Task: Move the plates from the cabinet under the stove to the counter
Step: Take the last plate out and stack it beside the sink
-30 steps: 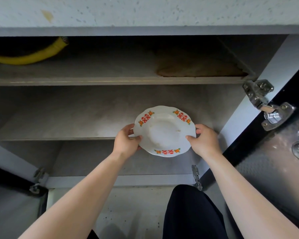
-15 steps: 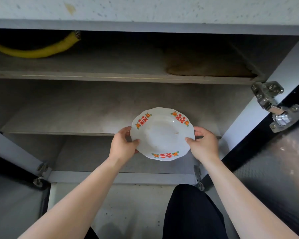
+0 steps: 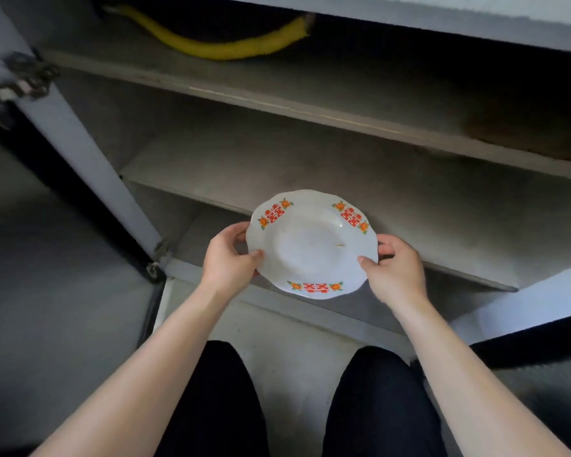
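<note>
One white scalloped plate (image 3: 311, 244), red-orange rim motifs.

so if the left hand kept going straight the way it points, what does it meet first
Likely the front edge of the grey lower cabinet shelf, just beyond the left hand gripping the white scalloped plate; depth is unclear.

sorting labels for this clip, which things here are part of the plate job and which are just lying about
Part of the job:
- white plate with red and orange marks, face up
- left hand, gripping its left rim
- right hand, gripping its right rim
- open cabinet's middle shelf, bare behind the plate

Just lying about:
- yellow hose on the top shelf
- door hinge, upper left
</note>
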`<state>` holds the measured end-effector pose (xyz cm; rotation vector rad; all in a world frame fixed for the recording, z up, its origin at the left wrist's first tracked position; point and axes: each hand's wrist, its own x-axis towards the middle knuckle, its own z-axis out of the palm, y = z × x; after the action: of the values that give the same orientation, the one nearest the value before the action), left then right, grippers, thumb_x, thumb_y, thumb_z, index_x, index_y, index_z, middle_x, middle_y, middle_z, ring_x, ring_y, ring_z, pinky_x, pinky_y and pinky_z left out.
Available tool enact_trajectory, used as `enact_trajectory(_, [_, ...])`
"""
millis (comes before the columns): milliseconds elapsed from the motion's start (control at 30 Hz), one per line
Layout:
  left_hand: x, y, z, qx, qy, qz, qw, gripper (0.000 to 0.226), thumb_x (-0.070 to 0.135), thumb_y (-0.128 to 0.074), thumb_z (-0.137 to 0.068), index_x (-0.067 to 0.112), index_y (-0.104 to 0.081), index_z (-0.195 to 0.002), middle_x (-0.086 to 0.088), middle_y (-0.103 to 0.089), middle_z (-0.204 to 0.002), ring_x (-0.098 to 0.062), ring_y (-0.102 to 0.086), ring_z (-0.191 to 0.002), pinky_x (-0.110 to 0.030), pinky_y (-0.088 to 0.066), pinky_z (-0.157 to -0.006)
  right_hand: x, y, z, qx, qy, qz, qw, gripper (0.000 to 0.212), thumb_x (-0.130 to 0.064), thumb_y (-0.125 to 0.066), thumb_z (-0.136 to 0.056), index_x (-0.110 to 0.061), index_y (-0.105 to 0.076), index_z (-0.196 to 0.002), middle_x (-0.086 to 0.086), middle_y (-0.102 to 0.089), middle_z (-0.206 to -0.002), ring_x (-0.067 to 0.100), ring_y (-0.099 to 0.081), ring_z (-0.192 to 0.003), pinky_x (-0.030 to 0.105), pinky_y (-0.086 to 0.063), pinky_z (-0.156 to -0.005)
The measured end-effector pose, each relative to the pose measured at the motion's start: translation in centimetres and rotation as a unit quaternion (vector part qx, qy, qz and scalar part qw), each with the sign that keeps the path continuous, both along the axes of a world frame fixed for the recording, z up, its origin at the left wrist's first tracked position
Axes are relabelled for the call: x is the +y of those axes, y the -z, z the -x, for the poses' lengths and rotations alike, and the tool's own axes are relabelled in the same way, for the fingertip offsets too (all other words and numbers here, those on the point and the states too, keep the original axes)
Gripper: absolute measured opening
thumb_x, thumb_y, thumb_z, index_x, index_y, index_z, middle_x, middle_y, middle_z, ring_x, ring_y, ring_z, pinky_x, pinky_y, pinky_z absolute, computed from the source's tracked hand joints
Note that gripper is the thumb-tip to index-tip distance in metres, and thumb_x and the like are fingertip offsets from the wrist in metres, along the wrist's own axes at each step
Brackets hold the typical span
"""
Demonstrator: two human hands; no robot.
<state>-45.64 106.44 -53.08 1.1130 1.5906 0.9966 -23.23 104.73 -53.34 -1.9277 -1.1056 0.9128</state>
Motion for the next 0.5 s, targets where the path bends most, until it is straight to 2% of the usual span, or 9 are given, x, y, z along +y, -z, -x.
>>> enact_trajectory(133, [-3.3, -4.6, 4.4, 0.06, -0.041, 0.042, 0.996, 0.044, 0.001, -0.061, -0.074, 0.023, -0.057, -0.113, 0.006, -0.06, -0.106, -0.019, -0.065, -0.092, -0.041, -0.058, -0.076, -1.2, -4.5, 4.5, -0.003, -0.059, 0.053, 0.997, 0.036, -0.008, -0.064, -0.082, -0.023, -0.054, -0.113, -0.008, -0.06, -0.091, 0.011, -0.059, -0.078, 0.029, -0.046, -0.067])
enact_trajectory(233, [-6.9, -9.8, 6.9, 0.076, -0.073, 0.093, 0.99, 0.04, 0.004, -0.063, -0.074, 0.031, -0.052, -0.103, 0.007, -0.061, -0.107, -0.014, -0.065, -0.084, -0.043, -0.059, -0.071, -3.4, -9.1, 7.2, 0.002, -0.096, 0.101, 0.99, 0.035, -0.006, -0.062, -0.082, -0.025, -0.054, -0.11, -0.009, -0.059, -0.088, 0.012, -0.058, -0.08, 0.034, -0.05, -0.073])
enact_trajectory(300, [-9.3, -13.7, 8.2, 0.073, -0.095, 0.121, 0.985, 0.04, 0.004, -0.064, -0.074, 0.031, -0.052, -0.102, 0.011, -0.059, -0.102, -0.012, -0.064, -0.081, -0.043, -0.059, -0.068, -5.1, -12.3, 8.7, 0.018, -0.118, 0.121, 0.985, 0.034, -0.004, -0.062, -0.082, -0.024, -0.056, -0.108, -0.007, -0.062, -0.089, 0.01, -0.059, -0.08, 0.033, -0.051, -0.07])
enact_trajectory(400, [-12.3, -20.2, 9.8, 0.077, -0.113, 0.16, 0.978, 0.042, 0.003, -0.065, -0.073, 0.028, -0.053, -0.104, 0.015, -0.057, -0.098, -0.017, -0.063, -0.088, -0.04, -0.058, -0.071, -7.4, -17.9, 10.0, 0.028, -0.154, 0.147, 0.977, 0.036, -0.004, -0.064, -0.082, -0.022, -0.055, -0.112, -0.008, -0.06, -0.086, 0.004, -0.057, -0.077, 0.026, -0.048, -0.06])
enact_trajectory(500, [-15.3, -26.8, 10.2, 0.043, -0.145, 0.188, 0.971, 0.041, -0.003, -0.062, -0.072, 0.021, -0.057, -0.105, 0.009, -0.06, -0.099, -0.023, -0.066, -0.086, -0.038, -0.059, -0.063, -9.0, -24.4, 9.9, 0.028, -0.189, 0.154, 0.97, 0.038, -0.005, -0.064, -0.082, -0.021, -0.053, -0.115, -0.011, -0.058, -0.084, 0.004, -0.057, -0.076, 0.021, -0.042, -0.056])
